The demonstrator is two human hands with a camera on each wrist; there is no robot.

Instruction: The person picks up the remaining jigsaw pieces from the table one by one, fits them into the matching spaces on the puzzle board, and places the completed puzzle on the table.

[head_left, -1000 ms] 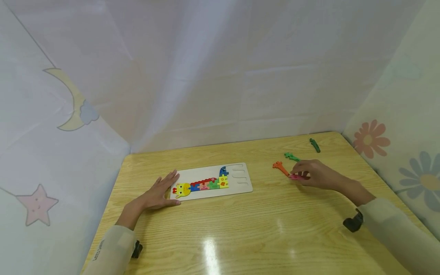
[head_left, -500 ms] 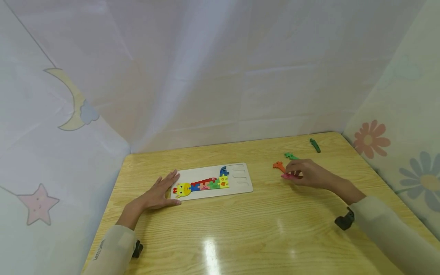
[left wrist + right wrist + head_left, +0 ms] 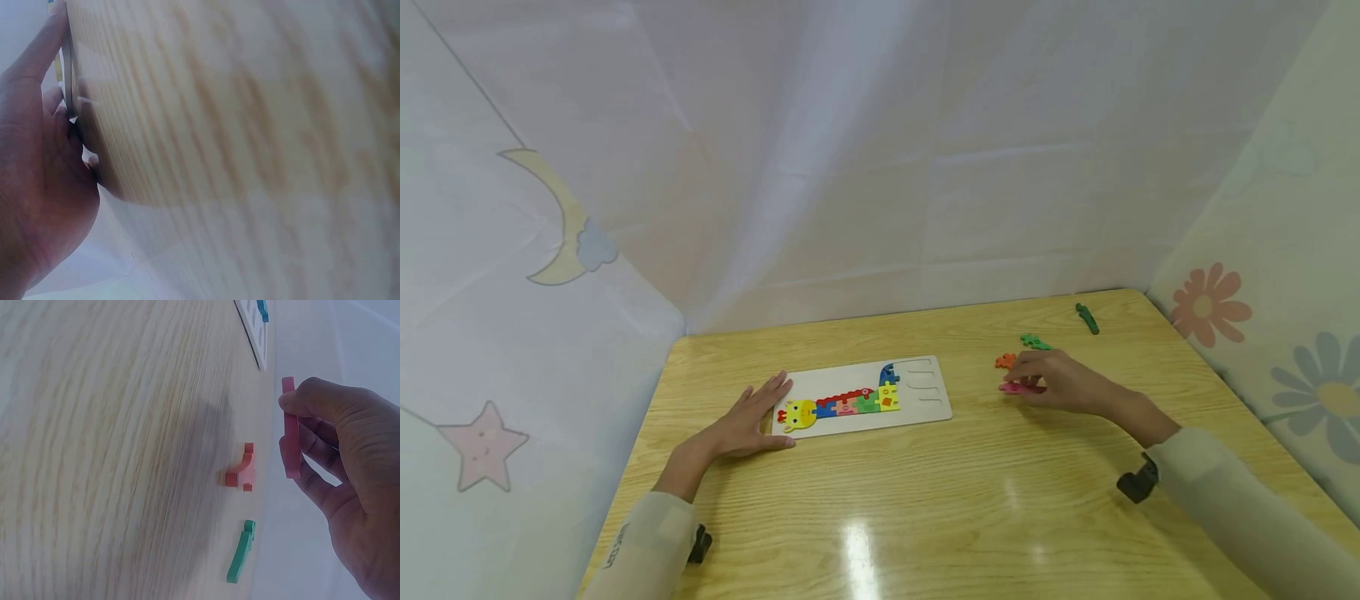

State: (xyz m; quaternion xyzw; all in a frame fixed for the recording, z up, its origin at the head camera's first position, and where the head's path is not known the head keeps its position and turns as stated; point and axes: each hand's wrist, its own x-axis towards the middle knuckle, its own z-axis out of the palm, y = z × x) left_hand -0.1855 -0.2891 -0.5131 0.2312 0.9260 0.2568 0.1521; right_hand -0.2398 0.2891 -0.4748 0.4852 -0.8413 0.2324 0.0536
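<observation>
The right hand [image 3: 1063, 380], fingers pinching the pink piece [image 3: 1015, 388], has shifted leftward; the board [image 3: 842, 380], well left of those fingers, is nearer but unreached. The left hand [image 3: 747, 425] spreads its fingers at the board's end.

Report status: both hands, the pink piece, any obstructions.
Left hand at left end of puzzle board. Right hand pinches pink piece, raised off table. Nothing visible between piece and board; orange piece near right hand.
</observation>
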